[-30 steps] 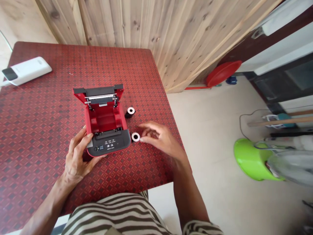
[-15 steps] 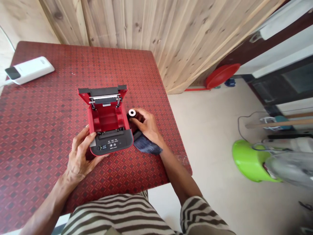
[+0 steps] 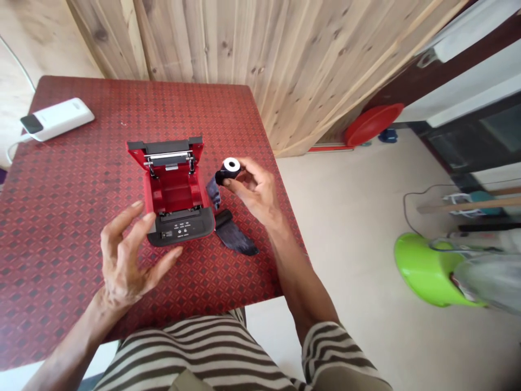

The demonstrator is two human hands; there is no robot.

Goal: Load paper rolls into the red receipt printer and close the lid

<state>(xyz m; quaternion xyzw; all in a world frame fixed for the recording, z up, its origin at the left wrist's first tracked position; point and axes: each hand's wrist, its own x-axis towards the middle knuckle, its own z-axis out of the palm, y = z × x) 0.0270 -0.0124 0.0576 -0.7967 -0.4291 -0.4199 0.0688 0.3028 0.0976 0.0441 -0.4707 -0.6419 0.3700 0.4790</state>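
Observation:
A small red printer (image 3: pixel 175 193) with a dark control panel sits on the red patterned table (image 3: pixel 81 179), its lid standing open and its inner bay bare. My right hand (image 3: pixel 254 190) is lifted just right of the printer, fingers closed on a black ribbon roll (image 3: pixel 228 169) with a white core. Dark film (image 3: pixel 234 233) trails from the roll down onto the table beside the printer, ending at a second dark roll (image 3: pixel 223 218). My left hand (image 3: pixel 126 255) hovers off the printer's near left corner with fingers spread, holding nothing.
A white power bank (image 3: pixel 59 118) with a cable lies at the table's far left. A wooden plank wall (image 3: pixel 244 49) rises behind. On the floor to the right are a green stool (image 3: pixel 427 269), a red dish (image 3: pixel 372 122) and cords.
My right hand went from the near white-cored roll to the far one and lifted it, with dark film unspooling below. My left hand let go of the printer and pulled back, fingers spread.

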